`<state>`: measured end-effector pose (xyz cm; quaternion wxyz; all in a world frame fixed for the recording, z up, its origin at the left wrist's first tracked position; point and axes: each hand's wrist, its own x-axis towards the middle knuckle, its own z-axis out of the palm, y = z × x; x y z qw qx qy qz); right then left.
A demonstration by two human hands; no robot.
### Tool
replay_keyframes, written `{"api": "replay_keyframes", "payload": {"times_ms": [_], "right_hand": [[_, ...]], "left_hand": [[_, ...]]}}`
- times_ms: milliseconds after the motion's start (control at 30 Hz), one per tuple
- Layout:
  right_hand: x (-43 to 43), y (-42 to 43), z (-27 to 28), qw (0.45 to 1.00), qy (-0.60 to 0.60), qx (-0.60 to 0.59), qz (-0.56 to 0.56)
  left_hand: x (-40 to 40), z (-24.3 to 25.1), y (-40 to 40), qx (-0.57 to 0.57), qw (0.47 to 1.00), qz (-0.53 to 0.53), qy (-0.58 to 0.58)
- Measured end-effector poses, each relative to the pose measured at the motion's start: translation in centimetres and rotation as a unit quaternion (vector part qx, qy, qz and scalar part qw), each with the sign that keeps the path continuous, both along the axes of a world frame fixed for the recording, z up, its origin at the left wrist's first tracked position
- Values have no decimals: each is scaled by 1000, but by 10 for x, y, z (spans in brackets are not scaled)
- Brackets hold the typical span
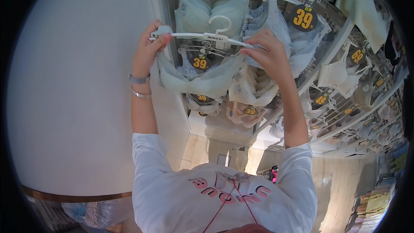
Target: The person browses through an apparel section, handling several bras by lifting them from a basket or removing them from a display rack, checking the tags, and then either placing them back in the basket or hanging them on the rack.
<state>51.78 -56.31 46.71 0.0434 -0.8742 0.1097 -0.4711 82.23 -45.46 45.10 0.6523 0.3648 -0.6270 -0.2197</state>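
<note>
A white plastic hanger (212, 36) is held up in front of the rack, one end in each hand, its hook free and pointing up. My left hand (153, 38) pinches the hanger's left end, where pale green fabric is bunched. My right hand (263, 50) grips the right end between thumb and fingers. A pale green bra (197, 82) hangs below the hanger between both hands. Just behind it, more pale green bras (210, 9) hang on the top row. Whether the strap at the right end is fixed to the hanger cannot be told.
A white wall panel (77, 81) stands close on the left. Bras with round price tags (303, 17) fill the rack to the right. Lower rows hold peach bras (246, 115). A white ledge (220, 124) lies under them, above a wooden floor (330, 181). Folded garments (372, 207) are at lower right.
</note>
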Motion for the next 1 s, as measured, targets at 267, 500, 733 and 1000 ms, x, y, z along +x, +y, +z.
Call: {"api": "replay_keyframes", "payload": {"times_ms": [267, 500, 733, 1000], "right_hand": [[-23, 1, -15, 935, -13, 351, 49], [-47, 6, -37, 894, -37, 445, -36], [-68, 18, -49, 841, -77, 534, -36], [-84, 16, -107, 730, -227, 644, -24]], "left_hand": [[-31, -32, 5, -3, 1000, 14, 13], [-51, -77, 12, 14, 995, 63, -76], [-94, -115, 19, 168, 962, 30, -211], [-116, -139, 12, 90, 967, 86, -224]]}}
